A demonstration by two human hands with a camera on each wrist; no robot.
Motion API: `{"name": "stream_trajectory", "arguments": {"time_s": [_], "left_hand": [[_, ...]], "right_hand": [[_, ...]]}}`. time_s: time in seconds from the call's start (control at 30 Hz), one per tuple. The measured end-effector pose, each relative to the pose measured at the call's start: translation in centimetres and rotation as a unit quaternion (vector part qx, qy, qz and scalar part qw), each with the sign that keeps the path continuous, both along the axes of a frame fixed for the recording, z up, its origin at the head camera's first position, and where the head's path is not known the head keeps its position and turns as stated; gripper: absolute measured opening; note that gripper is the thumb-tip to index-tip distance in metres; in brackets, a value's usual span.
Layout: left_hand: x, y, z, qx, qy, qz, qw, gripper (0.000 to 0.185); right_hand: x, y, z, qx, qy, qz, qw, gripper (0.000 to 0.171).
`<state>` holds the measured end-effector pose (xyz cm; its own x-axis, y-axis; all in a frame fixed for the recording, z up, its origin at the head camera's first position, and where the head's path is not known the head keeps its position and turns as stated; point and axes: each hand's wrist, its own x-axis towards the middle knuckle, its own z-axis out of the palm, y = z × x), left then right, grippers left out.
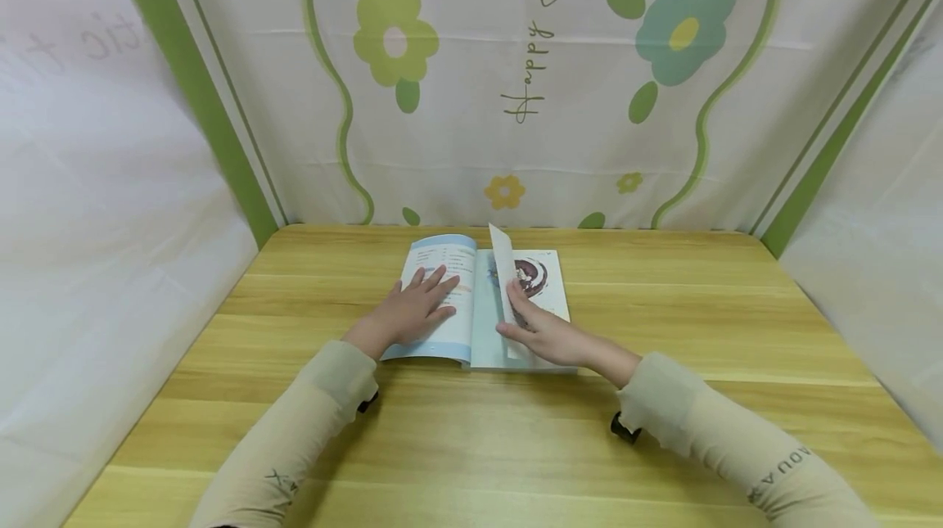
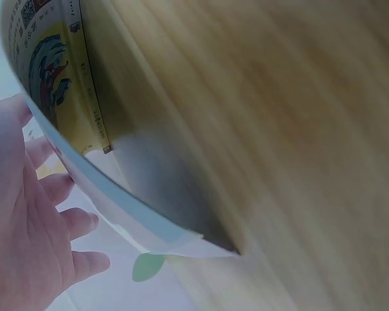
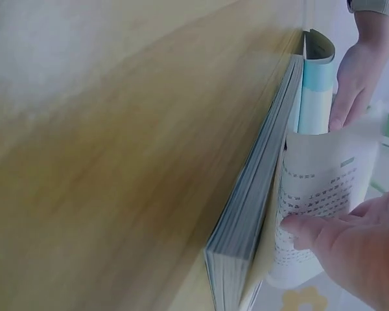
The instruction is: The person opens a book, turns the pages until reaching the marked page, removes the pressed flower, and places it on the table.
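A book [image 1: 486,348] lies spread on the wooden table, with pale blue bands along its left pages. My left hand [image 1: 416,311] rests flat on the left pages, fingers spread. In the left wrist view those pages bow up off the table, and a yellow illustrated cover [image 2: 71,97] shows beneath. One white page [image 1: 503,254] stands raised over the right half. My right hand [image 1: 548,336] touches it with fairly straight fingers, thumb apart. The right wrist view shows fingertips [image 3: 301,227] against the page's printed side. A dark circular drawing [image 1: 532,274] shows on the right page below.
The wood-grain table [image 1: 663,307] reaches out on both sides of the book. White curtains with flower prints [image 1: 395,41] and green stripes stand behind it and at the left and right. The thick page block [image 3: 253,188] lies low on the table.
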<state>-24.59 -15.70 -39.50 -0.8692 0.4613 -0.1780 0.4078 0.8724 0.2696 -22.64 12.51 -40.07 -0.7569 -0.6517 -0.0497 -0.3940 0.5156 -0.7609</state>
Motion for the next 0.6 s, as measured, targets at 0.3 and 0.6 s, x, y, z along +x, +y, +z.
{"name": "stream_trajectory", "arguments": {"time_s": [0.3,0.6], "left_hand": [[-0.1,-0.1,-0.2,0.005,0.001,0.000,1.0000,0.064],[-0.3,-0.2,-0.4,0.035,0.012,-0.007,0.9993,0.073]], "right_hand": [[-0.1,-0.1,-0.4,-0.014,-0.032,-0.042,0.999,0.068],[0.0,-1.0,-0.4,0.023,-0.010,-0.001,1.000,0.059]]}}
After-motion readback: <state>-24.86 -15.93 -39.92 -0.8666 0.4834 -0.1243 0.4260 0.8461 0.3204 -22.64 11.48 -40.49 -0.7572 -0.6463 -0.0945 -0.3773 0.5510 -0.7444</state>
